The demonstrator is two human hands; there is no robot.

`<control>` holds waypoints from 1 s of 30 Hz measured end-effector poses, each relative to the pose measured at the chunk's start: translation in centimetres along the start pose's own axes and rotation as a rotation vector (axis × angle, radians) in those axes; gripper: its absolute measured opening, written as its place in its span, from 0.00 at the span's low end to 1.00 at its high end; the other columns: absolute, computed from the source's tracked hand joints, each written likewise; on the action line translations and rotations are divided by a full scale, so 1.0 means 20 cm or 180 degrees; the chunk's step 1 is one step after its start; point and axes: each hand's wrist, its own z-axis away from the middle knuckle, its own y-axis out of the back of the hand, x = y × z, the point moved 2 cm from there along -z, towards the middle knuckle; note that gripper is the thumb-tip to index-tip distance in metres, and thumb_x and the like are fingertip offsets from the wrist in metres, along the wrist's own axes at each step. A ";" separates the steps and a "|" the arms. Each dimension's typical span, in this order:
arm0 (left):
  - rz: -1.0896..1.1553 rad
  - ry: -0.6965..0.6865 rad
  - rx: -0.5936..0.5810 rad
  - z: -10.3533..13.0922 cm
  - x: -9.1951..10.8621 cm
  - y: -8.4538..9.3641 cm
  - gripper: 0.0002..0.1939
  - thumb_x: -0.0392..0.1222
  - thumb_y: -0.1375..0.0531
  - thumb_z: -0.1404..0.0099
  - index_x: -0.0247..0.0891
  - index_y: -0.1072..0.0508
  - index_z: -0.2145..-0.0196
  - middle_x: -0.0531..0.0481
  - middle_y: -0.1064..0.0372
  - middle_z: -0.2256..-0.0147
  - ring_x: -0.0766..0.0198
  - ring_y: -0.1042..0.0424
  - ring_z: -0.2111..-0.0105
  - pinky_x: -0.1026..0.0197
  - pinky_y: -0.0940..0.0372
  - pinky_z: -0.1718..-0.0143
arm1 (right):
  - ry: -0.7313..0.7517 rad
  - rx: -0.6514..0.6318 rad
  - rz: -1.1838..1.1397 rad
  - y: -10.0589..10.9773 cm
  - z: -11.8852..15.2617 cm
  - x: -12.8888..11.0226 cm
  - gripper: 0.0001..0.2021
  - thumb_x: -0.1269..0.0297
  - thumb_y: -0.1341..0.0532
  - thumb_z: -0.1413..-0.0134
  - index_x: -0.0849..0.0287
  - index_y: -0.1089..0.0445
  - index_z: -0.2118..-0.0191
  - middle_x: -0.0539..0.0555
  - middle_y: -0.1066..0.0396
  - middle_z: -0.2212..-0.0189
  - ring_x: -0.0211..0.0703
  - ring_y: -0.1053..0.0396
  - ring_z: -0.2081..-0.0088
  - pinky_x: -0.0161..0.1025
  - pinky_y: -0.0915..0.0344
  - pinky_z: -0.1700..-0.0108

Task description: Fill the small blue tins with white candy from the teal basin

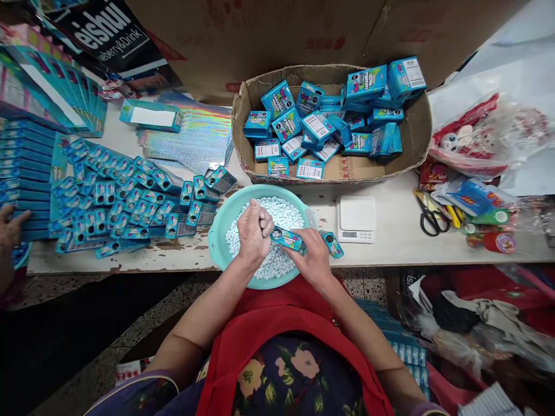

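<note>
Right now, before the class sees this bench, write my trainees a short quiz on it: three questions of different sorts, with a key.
1. What lies in the turquoise basin?
2. True or false: the black-handled scissors lie to the right of the white scale.
3. Which of the camera wearer's hands holds a blue box by its sides: A, left; B, right?

Key:
1. Small pale pellets.
2. True.
3. B, the right hand.

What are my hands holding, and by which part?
Your right hand holds a small blue box at the end away from its round hole. Your left hand is closed; whether it holds anything cannot be told.
</note>
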 end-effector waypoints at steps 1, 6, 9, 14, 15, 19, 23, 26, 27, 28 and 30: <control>-0.0024 0.0006 0.0015 -0.01 0.00 0.02 0.26 0.60 0.37 0.42 0.37 0.42 0.80 0.59 0.52 0.83 0.77 0.52 0.87 0.70 0.56 0.86 | -0.0043 -0.0001 -0.0087 0.00 0.00 0.01 0.14 0.58 0.34 0.46 0.55 0.30 0.55 0.55 0.27 0.63 0.49 0.30 0.59 0.45 0.33 0.58; -0.1785 -0.0222 -0.0110 -0.11 -0.04 0.23 0.23 0.61 0.45 0.37 0.39 0.35 0.77 0.52 0.39 0.78 0.67 0.37 0.79 0.65 0.41 0.78 | -0.0516 0.0154 -0.0854 0.07 0.03 0.06 0.17 0.59 0.31 0.52 0.53 0.28 0.55 0.53 0.27 0.60 0.46 0.28 0.57 0.44 0.32 0.54; -0.3985 -0.0576 -0.0644 -0.16 -0.09 0.39 0.15 0.55 0.40 0.40 0.40 0.26 0.64 0.41 0.29 0.55 0.49 0.32 0.51 0.50 0.36 0.53 | -0.1007 0.0702 -0.0967 0.20 0.06 0.18 0.20 0.57 0.30 0.54 0.54 0.29 0.54 0.53 0.27 0.59 0.45 0.28 0.57 0.43 0.31 0.54; -0.4809 -0.0913 -0.0895 -0.18 -0.15 0.52 0.19 0.50 0.45 0.36 0.39 0.28 0.52 0.41 0.30 0.49 0.49 0.34 0.46 0.47 0.42 0.43 | -0.1533 0.1806 -0.0268 0.40 0.07 0.59 0.23 0.55 0.30 0.58 0.59 0.29 0.55 0.53 0.28 0.61 0.45 0.29 0.59 0.45 0.32 0.53; -0.4749 -0.0911 -0.0910 -0.18 -0.16 0.52 0.18 0.51 0.46 0.36 0.39 0.28 0.54 0.42 0.29 0.51 0.50 0.33 0.48 0.49 0.40 0.45 | -0.1567 0.1895 -0.0203 0.41 0.06 0.68 0.23 0.54 0.30 0.58 0.60 0.29 0.56 0.54 0.29 0.61 0.45 0.29 0.59 0.45 0.32 0.52; -0.4627 -0.0907 -0.0999 -0.16 -0.18 0.47 0.18 0.51 0.46 0.35 0.39 0.27 0.56 0.44 0.28 0.53 0.52 0.31 0.49 0.52 0.39 0.46 | -0.1762 0.2076 -0.0323 0.42 0.05 0.91 0.26 0.52 0.32 0.59 0.61 0.31 0.54 0.55 0.30 0.59 0.47 0.30 0.56 0.47 0.33 0.50; -0.4628 -0.0849 -0.0940 -0.15 -0.19 0.46 0.18 0.51 0.46 0.36 0.38 0.26 0.57 0.44 0.28 0.53 0.53 0.31 0.49 0.53 0.39 0.46 | -0.1656 0.2091 -0.0209 0.44 0.13 0.90 0.33 0.54 0.32 0.57 0.58 0.38 0.44 0.59 0.35 0.46 0.49 0.36 0.44 0.49 0.37 0.43; -0.4621 -0.0838 -0.0896 -0.15 -0.20 0.46 0.18 0.52 0.47 0.36 0.38 0.26 0.58 0.44 0.27 0.55 0.53 0.30 0.51 0.54 0.38 0.47 | -0.1820 0.2231 -0.0029 0.47 0.25 0.86 0.28 0.52 0.38 0.48 0.57 0.40 0.42 0.61 0.39 0.43 0.48 0.37 0.43 0.49 0.36 0.44; -0.4604 -0.0850 -0.0898 -0.15 -0.21 0.45 0.17 0.52 0.47 0.36 0.38 0.25 0.59 0.44 0.27 0.55 0.53 0.30 0.51 0.54 0.38 0.47 | -0.1963 0.2306 -0.0003 0.48 0.29 0.86 0.27 0.52 0.41 0.45 0.58 0.39 0.43 0.62 0.38 0.44 0.48 0.35 0.44 0.49 0.35 0.46; -0.4585 -0.0863 -0.0899 -0.15 -0.21 0.45 0.17 0.51 0.47 0.36 0.38 0.25 0.59 0.44 0.27 0.55 0.54 0.30 0.52 0.54 0.38 0.47 | -0.2125 0.2377 0.0024 0.49 0.34 0.86 0.26 0.51 0.42 0.44 0.59 0.38 0.44 0.63 0.38 0.45 0.48 0.34 0.46 0.49 0.35 0.47; -0.4564 -0.0879 -0.0906 -0.15 -0.22 0.43 0.17 0.51 0.47 0.35 0.38 0.25 0.59 0.44 0.27 0.55 0.54 0.30 0.52 0.55 0.38 0.48 | -0.2427 0.2437 0.0079 0.50 0.42 0.89 0.25 0.50 0.43 0.44 0.61 0.36 0.46 0.65 0.36 0.46 0.49 0.33 0.48 0.50 0.35 0.48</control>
